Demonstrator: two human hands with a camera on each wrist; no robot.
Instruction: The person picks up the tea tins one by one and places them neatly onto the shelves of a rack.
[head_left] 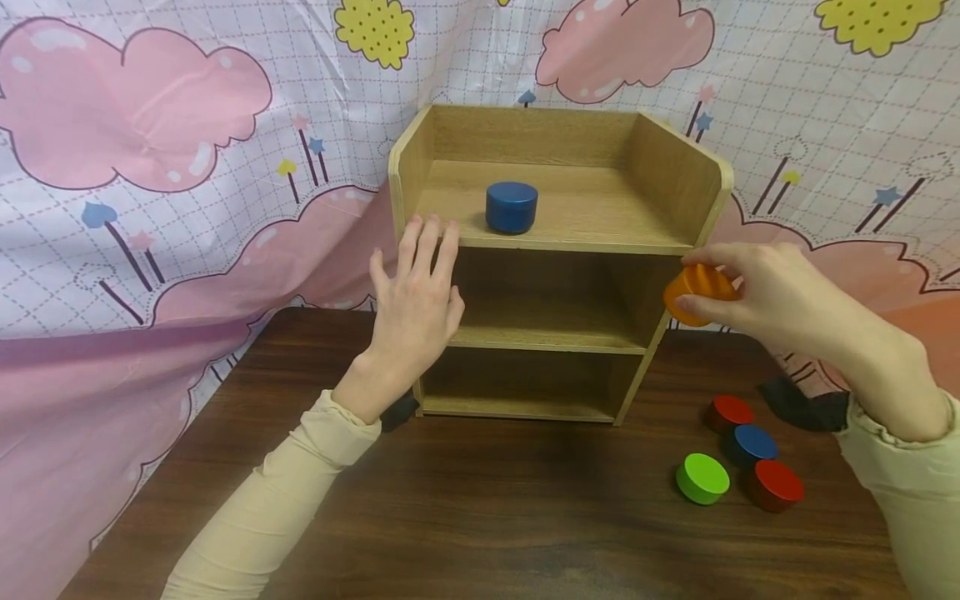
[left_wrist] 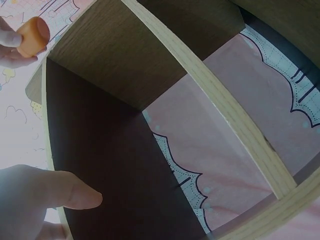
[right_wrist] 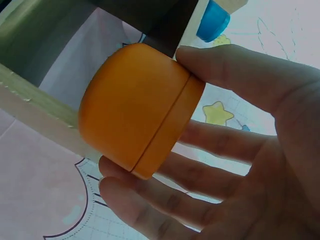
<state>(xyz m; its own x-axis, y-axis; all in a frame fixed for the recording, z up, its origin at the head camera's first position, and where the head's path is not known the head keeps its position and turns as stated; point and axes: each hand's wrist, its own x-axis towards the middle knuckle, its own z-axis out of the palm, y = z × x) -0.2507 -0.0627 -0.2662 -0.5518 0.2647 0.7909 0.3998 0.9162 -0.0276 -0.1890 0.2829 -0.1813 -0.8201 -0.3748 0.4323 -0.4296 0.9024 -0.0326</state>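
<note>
Had the orange tub [head_left: 701,283] in the air, just beside the right side of the shelf [head_left: 675,179], a little below the level of the top board [head_left: 592,208]. Clamped it there between thumb and fingers of the right hand [head_left: 787,292]; held the left hand [head_left: 417,296] by the shelf's left side, with fingers straight and apart and round nothing. Judged the tub light, being small enough for a fingertip hold, and stiff, probably hard plastic or thin metal. Seemed likely to slip from a loose pinch on the smooth rounded end; seemed unlikely to break, though perhaps apt to part at the seam. Looked best taken across the width, thumb opposite fingers, close to that seam.

Saw ridges from the head but a smooth wall from the right wrist; could not settle the difference. Could not see the end turned toward the palm, nor inside, hence could not tell full from empty. Could not tell left-hand contact with the shelf from mere nearness. Found the blue tub [right_wrist: 214,21] partly hidden from the right wrist, and both sleeves [head_left: 258,517] cut off by the head view's edges.
</note>
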